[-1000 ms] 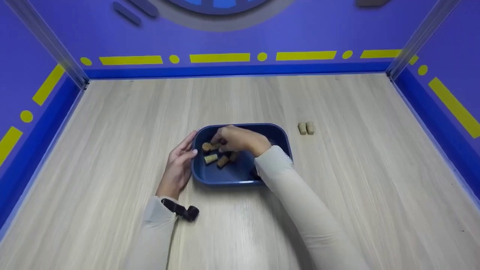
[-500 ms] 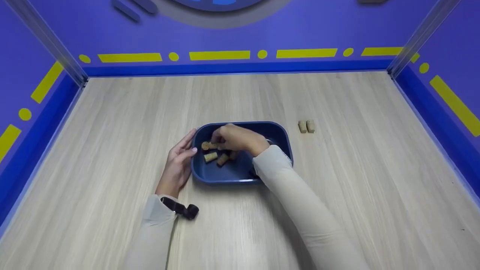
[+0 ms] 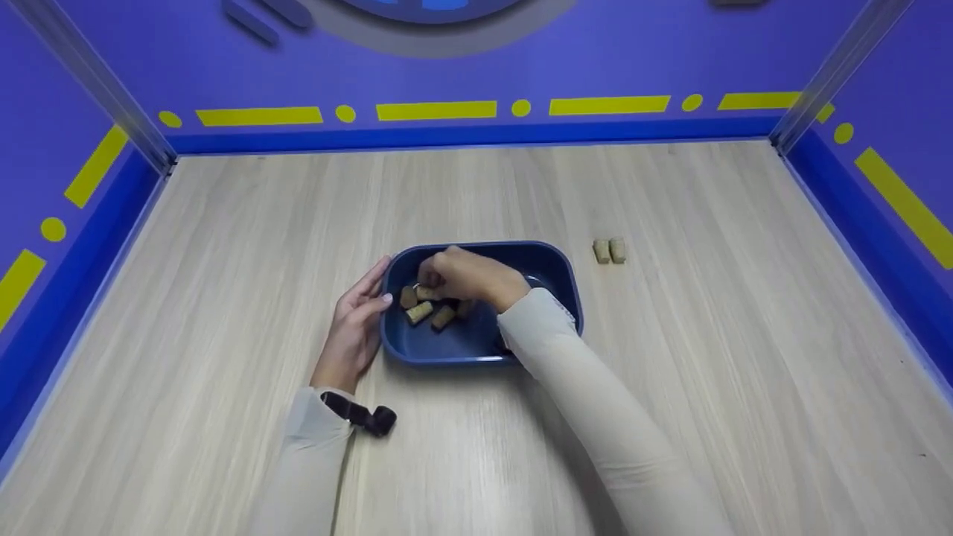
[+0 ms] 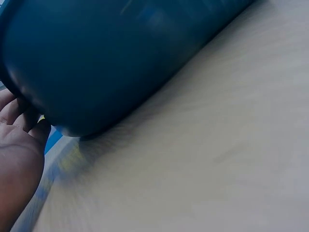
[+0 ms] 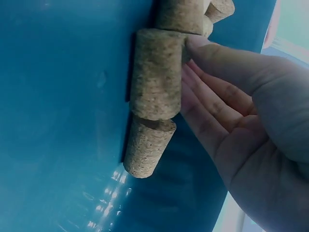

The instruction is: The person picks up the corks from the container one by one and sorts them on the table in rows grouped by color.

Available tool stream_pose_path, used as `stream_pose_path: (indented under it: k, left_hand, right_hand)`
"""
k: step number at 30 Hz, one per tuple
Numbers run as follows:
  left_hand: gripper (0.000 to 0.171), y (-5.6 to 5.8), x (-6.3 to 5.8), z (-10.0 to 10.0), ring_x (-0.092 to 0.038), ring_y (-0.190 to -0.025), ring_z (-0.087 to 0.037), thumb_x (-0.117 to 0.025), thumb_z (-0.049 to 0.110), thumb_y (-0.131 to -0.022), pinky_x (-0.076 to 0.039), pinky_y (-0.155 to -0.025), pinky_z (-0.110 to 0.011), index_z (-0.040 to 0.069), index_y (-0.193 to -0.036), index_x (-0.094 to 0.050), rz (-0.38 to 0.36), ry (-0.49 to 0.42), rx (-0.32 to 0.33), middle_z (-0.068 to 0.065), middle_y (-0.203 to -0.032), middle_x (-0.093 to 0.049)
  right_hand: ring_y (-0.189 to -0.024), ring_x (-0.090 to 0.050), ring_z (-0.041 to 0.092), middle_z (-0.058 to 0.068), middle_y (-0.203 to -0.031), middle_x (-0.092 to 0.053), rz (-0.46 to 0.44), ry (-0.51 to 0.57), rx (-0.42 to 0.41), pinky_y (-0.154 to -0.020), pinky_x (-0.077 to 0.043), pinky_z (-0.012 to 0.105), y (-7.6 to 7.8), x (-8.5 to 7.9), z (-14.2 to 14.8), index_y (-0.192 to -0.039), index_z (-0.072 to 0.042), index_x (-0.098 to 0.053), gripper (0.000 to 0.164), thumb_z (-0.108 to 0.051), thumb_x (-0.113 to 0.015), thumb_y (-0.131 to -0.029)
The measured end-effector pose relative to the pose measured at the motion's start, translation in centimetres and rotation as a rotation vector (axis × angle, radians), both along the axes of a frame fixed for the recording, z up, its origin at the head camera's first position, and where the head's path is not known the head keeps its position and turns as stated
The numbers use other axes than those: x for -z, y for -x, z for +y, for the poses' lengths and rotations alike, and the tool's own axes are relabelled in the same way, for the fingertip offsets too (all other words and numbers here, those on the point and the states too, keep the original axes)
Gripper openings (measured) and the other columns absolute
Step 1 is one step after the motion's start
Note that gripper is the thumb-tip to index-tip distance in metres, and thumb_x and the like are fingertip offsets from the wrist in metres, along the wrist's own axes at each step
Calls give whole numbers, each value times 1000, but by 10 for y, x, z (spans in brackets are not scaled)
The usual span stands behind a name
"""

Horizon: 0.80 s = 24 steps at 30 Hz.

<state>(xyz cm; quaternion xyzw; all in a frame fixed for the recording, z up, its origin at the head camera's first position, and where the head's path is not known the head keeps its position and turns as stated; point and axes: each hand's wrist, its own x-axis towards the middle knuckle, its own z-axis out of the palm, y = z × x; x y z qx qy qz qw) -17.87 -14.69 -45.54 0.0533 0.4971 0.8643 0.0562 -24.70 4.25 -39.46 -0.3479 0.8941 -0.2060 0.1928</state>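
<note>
A dark blue rectangular bin sits on the table with several corks inside, gathered in its left half. My left hand lies along the bin's left outer wall, its fingers extended and its thumb at the rim. Inside the bin, my right hand reaches down with curled fingers and pinches a cork. In the right wrist view, the thumb tip presses beside a standing cork, and a smaller tapered cork is below it. A pale cork and a browner cork lie nearer the bin's front.
Two corks stand side by side on the wooden table, right of the bin. Blue-purple panels with yellow marks enclose the back and sides. A black wrist camera is strapped to the left sleeve.
The leftmost cork in the bin has turned, its round end no longer facing up. The right hand's fingers have shifted slightly among the corks. The left hand stays at the bin's side.
</note>
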Motion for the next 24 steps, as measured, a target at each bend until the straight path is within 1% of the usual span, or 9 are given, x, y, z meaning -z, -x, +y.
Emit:
stream_pose_path:
  k: [4, 6, 10, 14, 18, 24]
  left_hand:
    - [63, 1, 1, 0, -22, -146, -27, -41, -12, -88, -39, -109, -22, -8, -148, -22, 8, 5, 5, -21, -157, -22]
    - [63, 2, 0, 1, -21, -146, -27, -42, -12, -88, -40, -107, -21, -9, -148, -22, 13, 0, 5, -22, -157, -21]
    - [64, 3, 0, 1, -22, -146, -27, -42, -13, -88, -41, -107, -22, -9, -148, -22, 14, -12, 4, -22, -157, -22]
    - [63, 2, 0, 1, -23, -146, -26, -42, -12, -88, -40, -107, -21, -8, -148, -23, 3, -14, 1, -20, -157, -23]
    - [63, 1, 0, 1, -22, -147, -25, -42, -12, -88, -39, -108, -20, -7, -149, -22, -1, -7, 3, -20, -158, -22]
    - [64, 0, -1, 1, -21, -147, -25, -42, -12, -88, -36, -111, -23, -7, -149, -22, -6, -2, -2, -19, -158, -22]
  right_hand:
    - [-100, -67, 19, 9, -109, -71, 9, 1, -33, -90, -54, 32, 1, -2, 3, -112, -7, -69, 23, -18, -62, -94]
    - [-97, -67, 19, 9, -107, -71, 3, 8, -38, -89, -55, 33, 2, -3, 5, -113, -7, -69, 23, -18, -61, -94]
    - [-91, -69, 19, 10, -105, -71, -31, 42, -24, -85, -56, 32, 2, -6, 9, -116, -7, -68, 27, -21, -60, -95]
    - [-85, -70, 19, 11, -104, -70, -62, 61, -7, -84, -56, 33, 1, -11, 15, -123, -9, -66, 30, -19, -59, -95]
    - [-87, -69, 18, 10, -105, -69, -45, 70, -20, -85, -56, 33, 1, -15, 20, -125, -12, -65, 31, -16, -59, -95]
    - [-92, -62, 18, 6, -106, -69, -10, 97, -54, -86, -54, 33, 1, -19, 28, -120, -13, -69, 27, -15, -60, -95]
